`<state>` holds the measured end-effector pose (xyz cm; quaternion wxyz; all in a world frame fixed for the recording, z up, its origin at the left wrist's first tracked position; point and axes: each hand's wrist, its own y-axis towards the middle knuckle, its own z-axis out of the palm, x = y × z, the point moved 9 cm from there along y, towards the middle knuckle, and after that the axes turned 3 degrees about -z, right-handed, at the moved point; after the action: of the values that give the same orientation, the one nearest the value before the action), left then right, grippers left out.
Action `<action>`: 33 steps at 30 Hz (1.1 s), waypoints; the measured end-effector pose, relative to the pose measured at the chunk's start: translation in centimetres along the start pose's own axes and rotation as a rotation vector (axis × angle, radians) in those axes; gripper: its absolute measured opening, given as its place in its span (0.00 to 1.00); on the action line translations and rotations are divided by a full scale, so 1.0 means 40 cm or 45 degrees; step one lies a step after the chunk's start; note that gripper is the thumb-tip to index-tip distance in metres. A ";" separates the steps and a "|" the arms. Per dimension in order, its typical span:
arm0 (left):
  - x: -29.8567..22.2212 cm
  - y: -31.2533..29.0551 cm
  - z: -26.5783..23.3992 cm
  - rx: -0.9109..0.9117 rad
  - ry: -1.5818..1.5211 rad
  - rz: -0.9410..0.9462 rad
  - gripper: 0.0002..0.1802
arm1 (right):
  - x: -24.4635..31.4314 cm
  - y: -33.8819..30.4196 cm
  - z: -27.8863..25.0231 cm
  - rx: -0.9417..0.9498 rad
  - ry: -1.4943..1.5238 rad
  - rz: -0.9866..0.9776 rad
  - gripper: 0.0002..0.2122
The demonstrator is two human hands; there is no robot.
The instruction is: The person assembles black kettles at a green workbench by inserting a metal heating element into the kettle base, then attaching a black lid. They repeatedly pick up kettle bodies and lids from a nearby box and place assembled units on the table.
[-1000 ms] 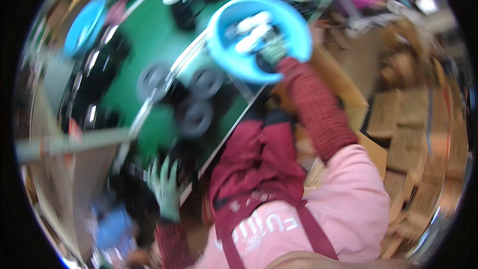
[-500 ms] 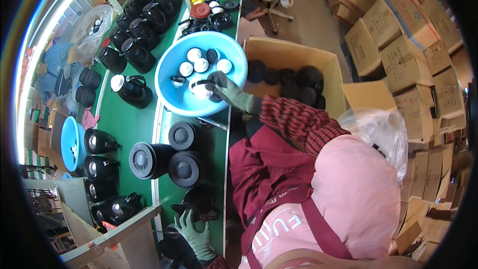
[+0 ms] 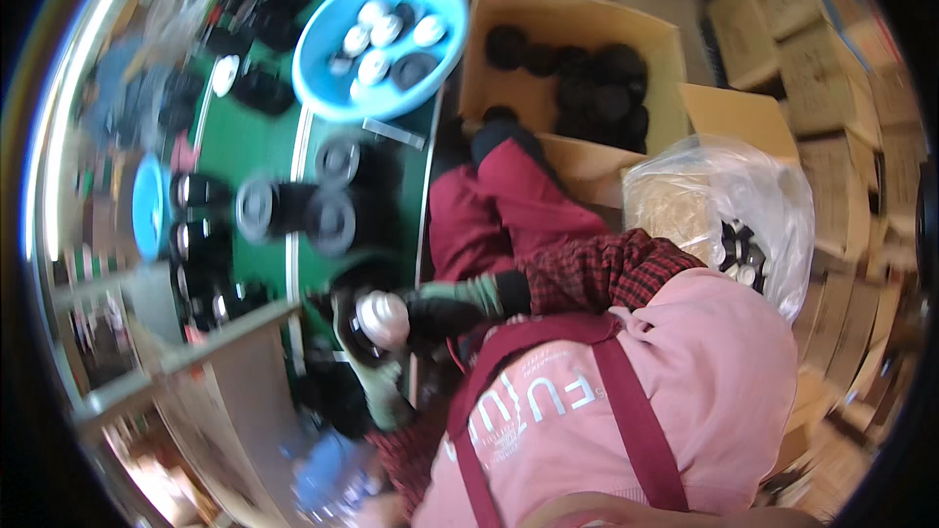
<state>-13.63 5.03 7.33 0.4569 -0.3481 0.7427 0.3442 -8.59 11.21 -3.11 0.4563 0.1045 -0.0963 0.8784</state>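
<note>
Round silver-white disc (image 3: 382, 320) seated on a black round part (image 3: 354, 332), held low-centre at the green tabletop (image 3: 249, 152) edge. Right hand (image 3: 445, 311), dark glove, presses on disc from the right; fingers closed on it. Left hand (image 3: 377, 381), green glove, clamped under black part. Beyond: blue basin (image 3: 323, 88) w/ white caps; cardboard box (image 3: 587, 39) of black parts at right.
</note>
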 end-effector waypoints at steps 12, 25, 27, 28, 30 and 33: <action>-0.011 0.101 -0.200 -0.348 0.509 -0.103 0.41 | 0.052 0.049 -0.040 -0.608 -1.838 -0.806 0.27; 0.166 0.155 -0.173 0.230 1.512 -0.333 0.37 | -0.020 0.168 -0.127 -0.583 -2.549 -0.142 0.25; 0.147 0.156 -0.157 0.372 1.530 -0.230 0.42 | -0.016 0.169 -0.136 -0.584 -2.577 -0.128 0.24; 0.132 0.148 -0.138 0.479 1.574 -0.094 0.45 | -0.019 0.168 -0.139 -0.583 -2.588 -0.108 0.24; 0.116 0.144 -0.145 0.447 1.601 -0.041 0.50 | -0.022 0.164 -0.140 -0.586 -2.612 -0.116 0.24; 0.123 0.150 -0.227 0.121 1.580 -0.337 0.49 | -0.023 0.158 -0.126 -0.607 -2.656 -0.219 0.23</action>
<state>-24.28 -0.39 7.13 -0.0048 -0.5511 0.8343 -0.0142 -13.74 8.26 -8.66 0.2177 0.7177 -0.5997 0.2791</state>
